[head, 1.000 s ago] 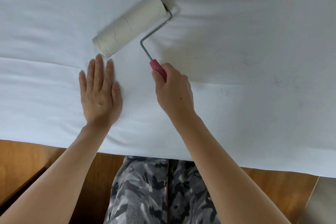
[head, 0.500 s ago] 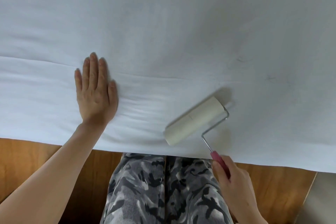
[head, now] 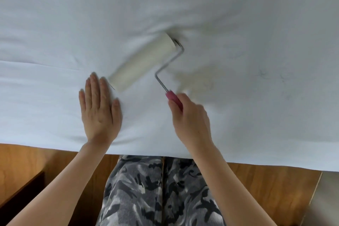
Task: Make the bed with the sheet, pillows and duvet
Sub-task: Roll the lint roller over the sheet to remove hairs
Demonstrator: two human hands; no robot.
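Pressing flat with fingers straight, the left hand point(head: 100, 110) pins the white sheet point(head: 55, 112) near the bed's edge so it cannot ruck, while the right hand point(head: 190, 121) grips the pink handle point(head: 174, 99), driving the lint roller point(head: 143, 64) farther across stray hairs.

A lint roller point(head: 143, 64) lies tilted, its pale drum running from lower left to upper right — a bent metal wire leads from the drum's upper end down to a pink handle point(head: 173, 99). Below, a wooden floor point(head: 45, 159) shows, with a dark piece of furniture point(head: 20, 191) at the lower left corner. Grey camouflage trousers point(head: 146, 189) fill the bottom centre — a pale strip point(head: 328, 198) edges the floor at right.
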